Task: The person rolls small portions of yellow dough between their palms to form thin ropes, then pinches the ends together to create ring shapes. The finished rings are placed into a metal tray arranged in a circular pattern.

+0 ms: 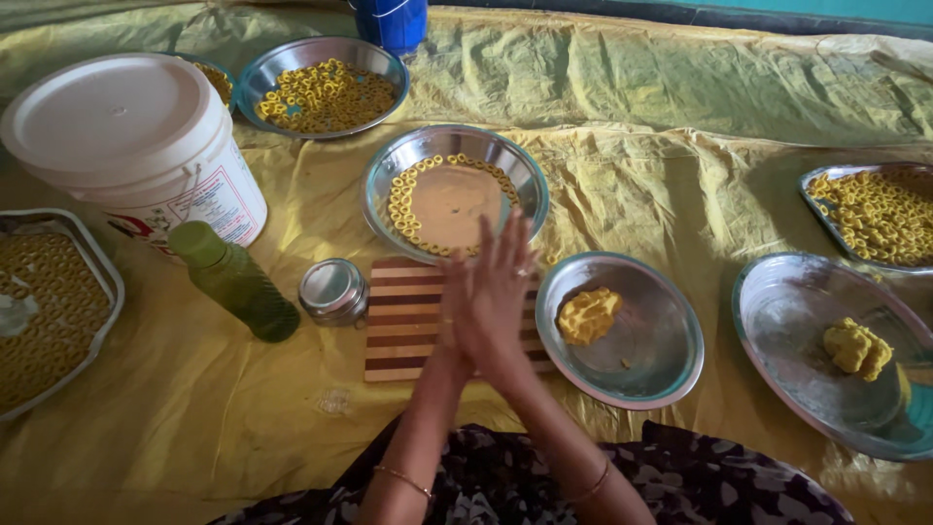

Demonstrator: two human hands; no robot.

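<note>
The person is pressing both palms together, fingers stretched flat and pointing away from the body. The right hand (501, 292) is lying over the left hand (455, 316), so only the edge of the left one is showing. Whether anything is lying between the palms cannot be told. The hands are hovering above the striped wooden board (403, 321), which is resting on the yellow sheet (632, 185) just in front of the person's lap.

Just to the right of the hands, a steel plate (661, 340) is holding a lump of yellow dough (588, 316), close to the right hand but not touching it. Beyond the fingertips, a steel bowl (389, 180) is holding small dough rings (403, 209) laid in an arc around its floor.

To the left of the board, a small round steel tin (332, 290) is standing, and beside it a green bottle (233, 282) is lying tilted. Behind these a white bucket (136, 146) with its lid on is standing. At the far left edge, a tray (102, 267) is lying full of rings.

Farther away, a second bowl of rings (326, 92) is sitting near a blue container (394, 21). On the right, well apart from the hands, a larger plate (787, 311) is carrying another dough lump (855, 348), and a tray of rings (880, 214) is lying behind it.
</note>
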